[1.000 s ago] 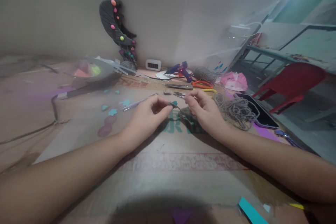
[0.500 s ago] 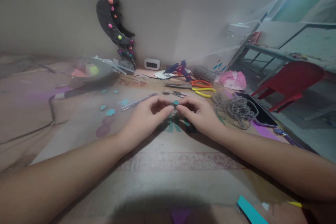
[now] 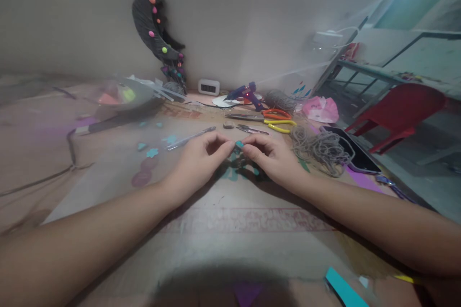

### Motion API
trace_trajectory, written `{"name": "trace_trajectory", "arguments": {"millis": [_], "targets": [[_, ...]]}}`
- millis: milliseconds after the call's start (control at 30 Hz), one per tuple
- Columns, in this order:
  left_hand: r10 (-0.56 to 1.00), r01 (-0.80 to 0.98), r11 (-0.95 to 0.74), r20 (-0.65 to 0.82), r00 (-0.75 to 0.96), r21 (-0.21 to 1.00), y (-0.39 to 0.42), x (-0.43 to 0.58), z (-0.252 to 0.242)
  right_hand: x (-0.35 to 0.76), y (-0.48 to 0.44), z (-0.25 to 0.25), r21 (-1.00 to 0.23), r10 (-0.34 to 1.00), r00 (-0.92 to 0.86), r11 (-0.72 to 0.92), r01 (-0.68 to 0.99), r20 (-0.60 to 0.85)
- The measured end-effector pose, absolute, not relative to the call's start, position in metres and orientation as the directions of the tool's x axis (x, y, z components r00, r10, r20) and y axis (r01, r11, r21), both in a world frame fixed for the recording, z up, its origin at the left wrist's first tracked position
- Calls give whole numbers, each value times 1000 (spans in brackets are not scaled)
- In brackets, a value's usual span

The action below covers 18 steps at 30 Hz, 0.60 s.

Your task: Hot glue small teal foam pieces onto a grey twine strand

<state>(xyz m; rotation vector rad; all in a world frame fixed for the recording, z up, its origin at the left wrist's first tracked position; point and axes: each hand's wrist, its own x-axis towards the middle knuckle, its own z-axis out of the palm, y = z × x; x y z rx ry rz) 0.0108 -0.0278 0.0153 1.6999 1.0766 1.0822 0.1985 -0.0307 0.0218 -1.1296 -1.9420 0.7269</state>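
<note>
Between my fingertips sits a small teal piece (image 3: pixel 239 144) with something dark under it; its exact kind is too small to make out. My left hand (image 3: pixel 205 156) pinches it from the left with thumb and forefinger. From the right, my right hand (image 3: pixel 272 156) pinches the same piece. Just beyond the hands lie tweezers (image 3: pixel 252 129) and a small grey block (image 3: pixel 228 125). A clear pen-like stick (image 3: pixel 190 138) rests beside my left hand, near a teal flower cutout (image 3: pixel 151 153). Tangled grey yarn (image 3: pixel 324 148) lies right of my right hand.
Farther back are scissors with orange handles (image 3: pixel 275 114), yellow-handled pliers (image 3: pixel 283 126), a purple glue gun (image 3: pixel 247 94) and a white digital clock (image 3: pixel 209 87). A phone (image 3: pixel 363 156) lies under the yarn's right side. A dark crescent with pompoms (image 3: pixel 149 26) hangs on the wall.
The teal piece has tilted and shifted slightly left and down between my fingertips, showing more of its face. More of the tweezers shows behind my right hand.
</note>
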Motion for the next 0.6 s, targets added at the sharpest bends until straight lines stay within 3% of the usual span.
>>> {"name": "trace_trajectory", "arguments": {"millis": [167,400,600], "targets": [[927,213,-294,223,302,932,-25,11,10,200,-28,19,-783,900,-300,426,454,316],[958,-3,-162,158,241,987,-20,13,2,202,-24,12,-825,914,-265,394,406,307],[967,130,-152,120,225,980,-21,12,8,202,-25,14,-821,908,-256,412,396,332]]}}
